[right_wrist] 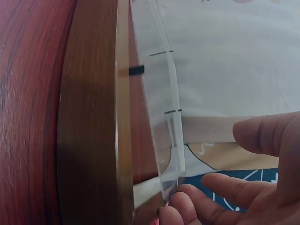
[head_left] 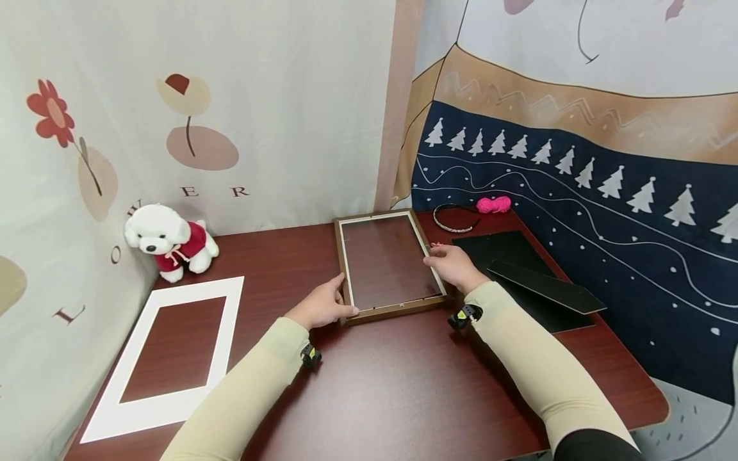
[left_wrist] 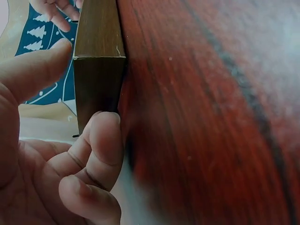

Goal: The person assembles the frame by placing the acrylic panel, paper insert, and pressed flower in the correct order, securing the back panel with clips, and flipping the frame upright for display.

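Observation:
A brown wooden picture frame [head_left: 396, 313] with a white inner edge lies on the table. Within it is a clear pane [head_left: 389, 259], whose pale edge shows beside the wooden rail in the right wrist view. At the frame's near left corner, my left hand [head_left: 323, 305] grips it, thumb [left_wrist: 51, 54] over the edge and fingers curled against the outer side. My right hand [head_left: 455, 266] is at the right rail. In the right wrist view, its fingertips [right_wrist: 185, 199] meet the pane's edge while the thumb [right_wrist: 258, 133] stands apart.
A white mat board [head_left: 106, 410] lies at the left, below a white plush dog [head_left: 155, 229]. On the right are a black board [head_left: 501, 246] and a folded-looking dark panel [head_left: 548, 288]. Behind them sit a headband [head_left: 455, 229] and a pink yarn bundle [head_left: 493, 205].

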A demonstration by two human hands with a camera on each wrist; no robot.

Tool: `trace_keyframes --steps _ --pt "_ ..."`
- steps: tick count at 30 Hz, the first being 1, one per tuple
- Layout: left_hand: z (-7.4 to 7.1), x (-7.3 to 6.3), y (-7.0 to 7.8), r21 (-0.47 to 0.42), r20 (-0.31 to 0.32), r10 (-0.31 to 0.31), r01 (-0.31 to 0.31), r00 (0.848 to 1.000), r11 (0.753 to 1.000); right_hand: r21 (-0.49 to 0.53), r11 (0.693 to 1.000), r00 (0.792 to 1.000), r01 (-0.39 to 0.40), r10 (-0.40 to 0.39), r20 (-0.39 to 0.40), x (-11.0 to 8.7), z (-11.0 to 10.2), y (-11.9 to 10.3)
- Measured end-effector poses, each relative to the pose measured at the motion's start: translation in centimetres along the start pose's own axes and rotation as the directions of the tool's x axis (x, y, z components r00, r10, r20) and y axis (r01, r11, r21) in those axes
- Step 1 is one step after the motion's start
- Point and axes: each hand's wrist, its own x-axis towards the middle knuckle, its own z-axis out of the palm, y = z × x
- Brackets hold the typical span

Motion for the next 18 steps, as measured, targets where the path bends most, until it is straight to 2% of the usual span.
trace_keyframes --steps 4,8,13,18 --pt "0.0 0.1 0.1 0.002 0.024 -0.003 0.003 1.0 1.0 -0.091 0.995 1.0 0.03 -0.03 0.003 -0.1 -0.5 0.6" --pt "0.0 0.1 -0.1 0.0 0.039 -0.008 0.008 0.999 1.0 -0.173 0.983 0.997 0.061 -0.053 0.053 -0.4 -1.0 1.2" --pt "0.0 0.1 -0.2 0.007 0.034 -0.006 0.005 0.999 1.0 -0.197 0.977 0.993 0.077 -0.056 0.108 -0.9 -1.2 1.4" --pt "0.0 0.1 -0.1 0.001 0.03 0.003 -0.003 1.0 1.0 -0.217 0.973 0.993 0.078 -0.056 0.105 -1.3 -1.0 1.6"
